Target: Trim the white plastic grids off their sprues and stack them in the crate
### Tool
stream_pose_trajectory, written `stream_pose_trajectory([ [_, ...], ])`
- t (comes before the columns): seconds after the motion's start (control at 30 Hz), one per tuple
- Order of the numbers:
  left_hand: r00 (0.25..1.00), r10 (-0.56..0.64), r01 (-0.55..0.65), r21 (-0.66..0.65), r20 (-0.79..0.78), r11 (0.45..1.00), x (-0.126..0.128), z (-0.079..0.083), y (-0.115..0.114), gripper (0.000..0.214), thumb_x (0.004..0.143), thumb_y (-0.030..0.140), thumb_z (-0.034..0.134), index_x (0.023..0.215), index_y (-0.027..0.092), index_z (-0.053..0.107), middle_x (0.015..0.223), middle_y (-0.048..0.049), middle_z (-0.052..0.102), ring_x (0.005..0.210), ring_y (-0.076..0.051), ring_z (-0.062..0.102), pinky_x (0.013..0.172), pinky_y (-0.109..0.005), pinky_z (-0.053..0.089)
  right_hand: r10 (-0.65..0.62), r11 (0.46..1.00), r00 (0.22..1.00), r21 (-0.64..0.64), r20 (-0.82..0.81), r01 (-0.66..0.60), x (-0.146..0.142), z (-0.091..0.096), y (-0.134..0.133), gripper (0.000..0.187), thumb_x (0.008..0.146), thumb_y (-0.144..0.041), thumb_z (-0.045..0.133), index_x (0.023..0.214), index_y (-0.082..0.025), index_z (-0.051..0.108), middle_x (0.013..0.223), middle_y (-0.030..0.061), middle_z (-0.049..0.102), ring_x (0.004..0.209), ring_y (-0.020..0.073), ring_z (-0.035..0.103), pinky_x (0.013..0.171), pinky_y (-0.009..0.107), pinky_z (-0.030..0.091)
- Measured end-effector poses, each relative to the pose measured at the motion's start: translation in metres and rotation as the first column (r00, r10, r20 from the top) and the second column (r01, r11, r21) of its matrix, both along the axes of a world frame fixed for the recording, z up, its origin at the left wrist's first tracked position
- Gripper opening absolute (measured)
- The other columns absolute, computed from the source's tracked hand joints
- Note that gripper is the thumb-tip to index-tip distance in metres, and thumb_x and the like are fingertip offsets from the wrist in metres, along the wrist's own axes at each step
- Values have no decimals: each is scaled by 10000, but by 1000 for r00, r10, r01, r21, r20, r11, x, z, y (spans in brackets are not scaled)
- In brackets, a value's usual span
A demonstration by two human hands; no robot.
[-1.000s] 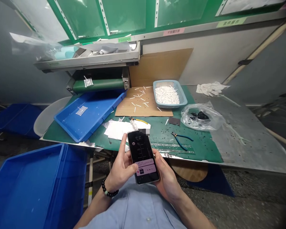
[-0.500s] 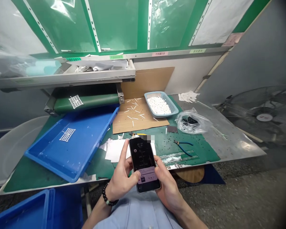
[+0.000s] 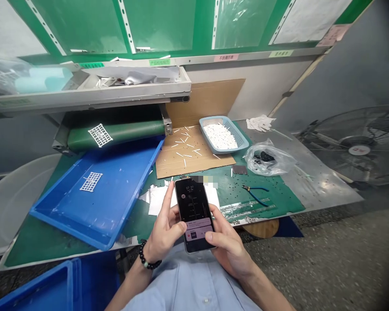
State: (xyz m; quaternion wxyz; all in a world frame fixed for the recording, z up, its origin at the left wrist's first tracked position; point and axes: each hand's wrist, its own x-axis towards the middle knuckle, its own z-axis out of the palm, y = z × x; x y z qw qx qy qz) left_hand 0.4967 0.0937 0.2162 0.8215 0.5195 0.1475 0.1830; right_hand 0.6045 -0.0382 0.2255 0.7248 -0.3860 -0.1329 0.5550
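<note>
Between my two hands is a smartphone (image 3: 196, 209), its lit screen tilted up toward me and showing a clock and pink panels. My left hand (image 3: 164, 233) is closed around its left side, the thumb at the screen's edge. On the right side, my right hand (image 3: 228, 242) grips it too, with the thumb lying over the lower screen. White paper (image 3: 158, 201) on the bench is partly hidden behind the phone. To the right of the phone lie blue-handled cutting pliers (image 3: 256, 194).
A blue tray (image 3: 74, 216) holding a white plastic grid (image 3: 91, 182) sits left, below a green conveyor roller (image 3: 129, 129). Cardboard (image 3: 168, 166) with white sticks, a light-blue basket (image 3: 243, 142) of white pieces, a plastic bag (image 3: 280, 160) and a glove (image 3: 261, 123) lie farther back. A fan (image 3: 359, 149) stands right.
My right thumb has shifted inward across the lower screen, and my left thumb sits slightly higher. The pink panels on the screen have changed. The camera view has shifted a little.
</note>
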Motion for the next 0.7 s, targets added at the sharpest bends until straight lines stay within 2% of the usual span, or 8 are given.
stream_pose_trajectory([
  [0.1,1000,26,-25,-6,11,1000,5,1,-3,971,821,335,622,1486,295,-84,1137,-102,629,943,-231,619,798,-363,464,21,1000,1000,1,10,-21,7,-2,-2,620,701,-275,710,1263,-240,451,1064,65,629,929,242,585,772,352,449],
  [0.27,998,60,-60,-48,5,997,15,2,-15,978,809,287,619,1485,300,-87,1110,-98,635,846,-197,624,742,-329,460,-69,997,990,-38,120,74,15,-4,-12,767,772,-343,685,1405,-294,254,1015,48,645,870,234,607,746,349,459],
  [0.5,997,71,-70,-79,0,994,30,-2,-31,930,809,211,578,1486,329,-50,1024,-53,654,729,-137,588,709,-296,449,-150,987,964,-19,220,158,21,-13,-23,500,919,-469,499,1327,-277,283,888,42,649,718,188,611,626,296,465],
  [0.7,1000,12,-10,-102,12,995,42,3,-38,940,833,254,586,1480,313,-92,1025,-71,644,772,-151,584,705,-286,440,-292,949,904,-20,312,314,28,-25,-31,457,904,-504,512,1245,-247,349,865,38,642,696,176,608,598,279,476],
])
